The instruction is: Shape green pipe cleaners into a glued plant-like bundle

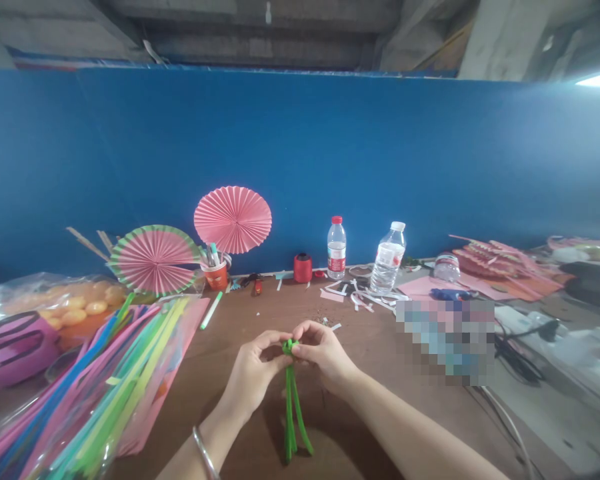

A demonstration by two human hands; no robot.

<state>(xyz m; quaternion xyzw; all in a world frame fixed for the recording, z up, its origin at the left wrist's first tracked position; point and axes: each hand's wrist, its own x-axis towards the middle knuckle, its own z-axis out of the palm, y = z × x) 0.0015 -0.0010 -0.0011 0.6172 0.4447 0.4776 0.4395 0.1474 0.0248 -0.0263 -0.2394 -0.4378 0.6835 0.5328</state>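
Green pipe cleaners (292, 413) hang down from a small twisted knot at their top, above the brown table. My left hand (255, 370) pinches the knot from the left, thumb and forefinger pressed on it. From the other side my right hand (325, 353) grips the same knot between thumb and fingertips. Several loose green ends dangle below the fingers, slightly spread. Part of the knot is covered by my fingertips. A silver bangle (205, 453) circles my left wrist.
Bundled coloured pipe cleaners (125, 373) in clear plastic lie left. Behind stand pink paper fans (233, 220), a red cup of pens (215, 275), a red thread spool (303, 269) and two bottles (337, 250). Paper scraps (365, 293) and a cable (510, 427) are on the right.
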